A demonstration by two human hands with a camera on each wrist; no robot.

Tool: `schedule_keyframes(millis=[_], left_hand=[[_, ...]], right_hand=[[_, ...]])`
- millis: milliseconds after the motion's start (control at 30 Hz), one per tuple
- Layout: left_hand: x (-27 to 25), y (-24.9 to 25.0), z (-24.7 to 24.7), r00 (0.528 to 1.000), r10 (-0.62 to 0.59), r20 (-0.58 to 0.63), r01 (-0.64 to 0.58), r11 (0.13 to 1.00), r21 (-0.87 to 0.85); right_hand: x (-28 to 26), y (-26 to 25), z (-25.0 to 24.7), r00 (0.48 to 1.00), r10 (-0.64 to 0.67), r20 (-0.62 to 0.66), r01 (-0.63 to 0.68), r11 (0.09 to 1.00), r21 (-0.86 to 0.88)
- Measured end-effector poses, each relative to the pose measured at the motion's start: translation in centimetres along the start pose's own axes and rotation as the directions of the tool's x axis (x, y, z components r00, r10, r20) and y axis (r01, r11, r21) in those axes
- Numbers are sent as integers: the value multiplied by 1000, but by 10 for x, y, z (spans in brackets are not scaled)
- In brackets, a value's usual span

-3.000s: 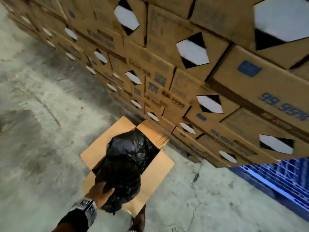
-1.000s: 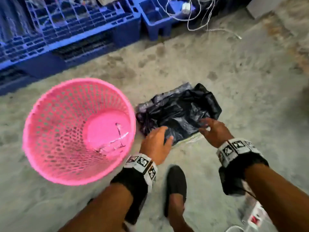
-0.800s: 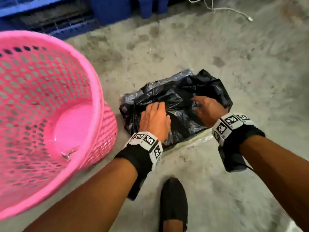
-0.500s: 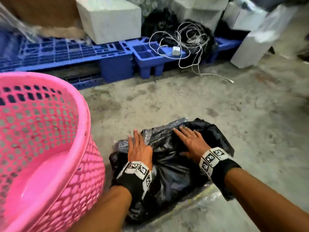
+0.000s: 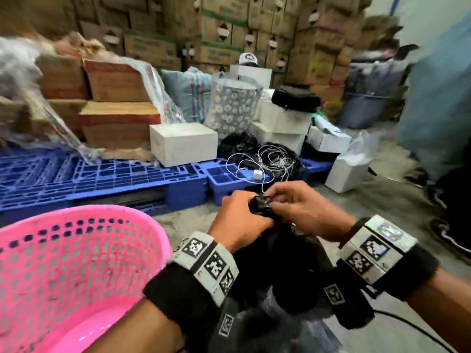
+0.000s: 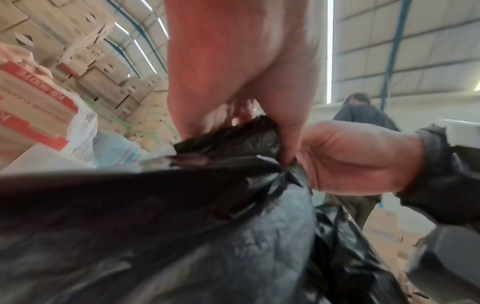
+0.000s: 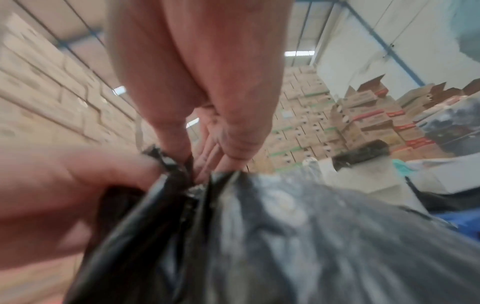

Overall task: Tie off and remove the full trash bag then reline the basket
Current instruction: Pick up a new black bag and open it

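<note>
A black trash bag [image 5: 279,253] hangs in front of me, off the floor, its top edge bunched between both hands. My left hand [image 5: 244,212] grips the bunched top from the left. My right hand [image 5: 288,200] pinches the same bunch [image 5: 262,206] from the right. The left wrist view shows the left fingers [image 6: 285,131] curled on the black plastic [image 6: 182,226], with the right hand [image 6: 358,158] against them. In the right wrist view the bag [image 7: 259,236] is blurred under the right fingers [image 7: 228,144]. The pink mesh basket [image 5: 76,263] stands at the lower left, unlined.
Blue plastic pallets [image 5: 102,174] lie ahead, carrying cardboard boxes [image 5: 117,123], a white foam block [image 5: 183,143] and a coil of white cable [image 5: 270,159]. Stacked cartons fill the back wall. Someone's shoe [image 5: 451,240] is on the floor at the right. Bare concrete lies between.
Half a second ago both hands lay flat on the black bag on the floor. Now they have gathered its top and raised it, and my view has tilted up.
</note>
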State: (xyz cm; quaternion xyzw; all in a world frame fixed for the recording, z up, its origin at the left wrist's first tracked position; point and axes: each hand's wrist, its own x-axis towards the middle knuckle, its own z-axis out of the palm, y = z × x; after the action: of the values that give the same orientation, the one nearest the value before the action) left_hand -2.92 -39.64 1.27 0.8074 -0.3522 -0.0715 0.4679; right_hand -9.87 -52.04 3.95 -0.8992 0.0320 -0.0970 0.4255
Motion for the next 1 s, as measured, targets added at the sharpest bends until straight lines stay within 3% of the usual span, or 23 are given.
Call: schedule_keyframes(millis=[100,167,233,300,367,433,467,500,533,567,600,633,667,700,767,800,833,867,933,1000], left_hand=[[1,31,-49,962,192,-196,-177,980,89],[-1,50,-88,895,343,-287,-315,939,138],[-4,65,-129,817,461,-346,-431,887,164],[-16,74,-164,772,532,-348,-506,846,170],[-33,78,-191,786,551,-281,-529,834,156],[-56,73,-214,859,489,-152,-484,872,74],[-70,67,-227,898,430,-94,-437,897,-75],[-79,62,-238,927,367,-84,-375,885,-274],[-87,55,-249,946,288,-148,-324,844,-427],[-94,44,-262,942,193,-273,-307,825,-475],[-99,33,-273,896,103,-431,-294,866,-405],[-103,17,-287,840,10,-542,-206,931,-302],[-104,5,-296,816,-74,-574,-79,969,-236],[-104,-9,-304,832,-185,-523,71,971,-230],[-108,-32,-315,885,-431,-174,334,851,-405],[-111,-41,-315,884,-467,-4,413,786,-460],[-111,-51,-312,891,-447,85,432,775,-461],[-111,-60,-308,899,-429,85,424,806,-413],[-105,-77,-299,919,-380,-108,349,909,-227],[-101,-90,-291,895,-251,-369,284,958,37]], right_hand=[[-4,-52,-28,968,-195,-157,172,974,-148],[-5,-81,-38,910,-320,-263,211,904,-371],[-5,-107,-39,889,-376,-260,201,832,-517],[1,-128,-24,919,-335,-208,216,868,-447],[17,-141,-3,916,-368,-161,318,909,-268],[35,-157,24,859,-486,-162,462,871,-169],[43,-166,40,823,-538,-181,513,841,-171],[50,-172,52,784,-586,-206,557,810,-186],[56,-176,64,742,-627,-236,593,779,-205],[62,-180,78,692,-672,-263,633,740,-228],[66,-182,89,647,-709,-281,654,705,-273],[71,-186,106,613,-741,-273,676,671,-303],[72,-186,119,596,-765,-244,691,644,-328],[72,-186,134,592,-784,-187,708,617,-343],[70,-186,164,589,-808,-29,756,563,-334],[69,-184,179,591,-805,57,776,548,-312],[68,-180,191,586,-797,144,793,529,-302],[67,-175,202,573,-789,222,812,508,-288],[66,-162,211,554,-761,336,832,519,-196],[60,-150,207,602,-723,339,792,596,-135]])
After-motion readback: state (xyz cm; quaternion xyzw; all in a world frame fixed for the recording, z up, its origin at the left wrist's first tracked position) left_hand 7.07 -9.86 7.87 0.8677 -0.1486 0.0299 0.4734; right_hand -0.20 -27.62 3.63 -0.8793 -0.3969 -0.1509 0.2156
